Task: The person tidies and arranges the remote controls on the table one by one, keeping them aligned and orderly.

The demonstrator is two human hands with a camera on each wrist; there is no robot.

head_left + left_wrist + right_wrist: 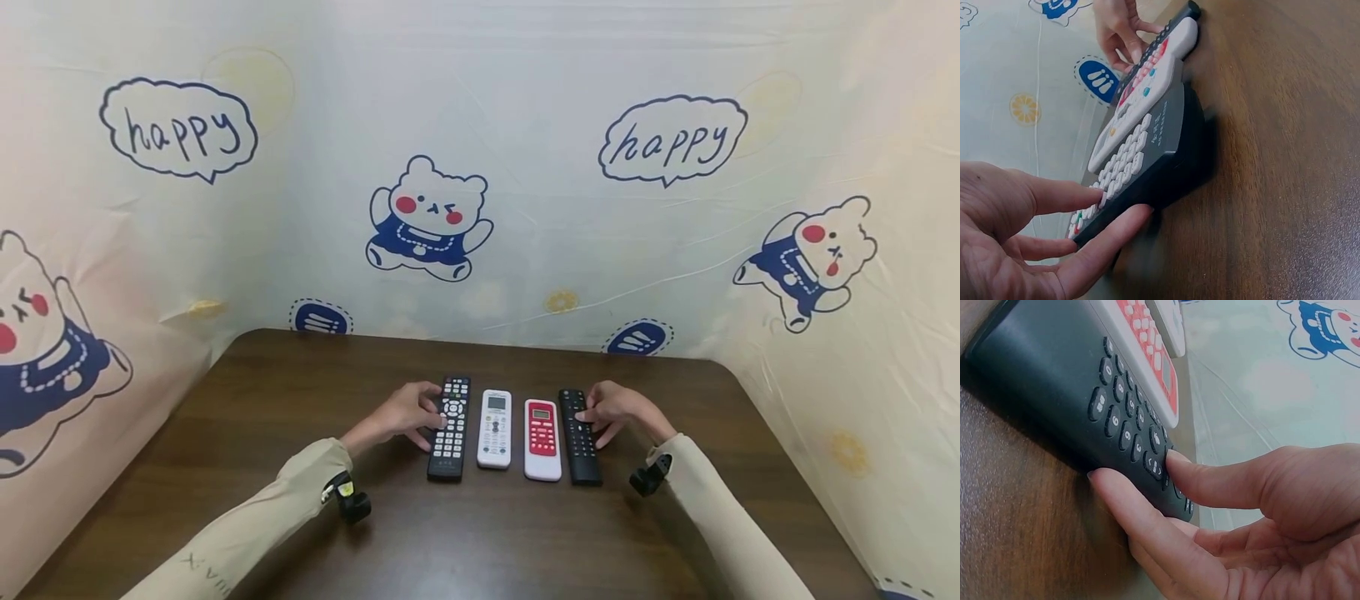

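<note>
Four remote controls lie side by side on a brown wooden table. In the head view my left hand (405,412) pinches the left edge of the black remote with white buttons (447,446), thumb on its keys and fingers along its side. At the other end of the row, my right hand (621,407) pinches the right edge of the all-black remote (583,454), its thumb on the upper buttons. Between these two lie a white remote (495,437) with a small screen and a red-and-white remote (542,442).
The brown table (480,533) has rounded far corners. Behind and beside it hangs a pale curtain (547,225) printed with cartoon bears and "happy" bubbles. Both sleeved forearms carry a small black wrist camera (356,505).
</note>
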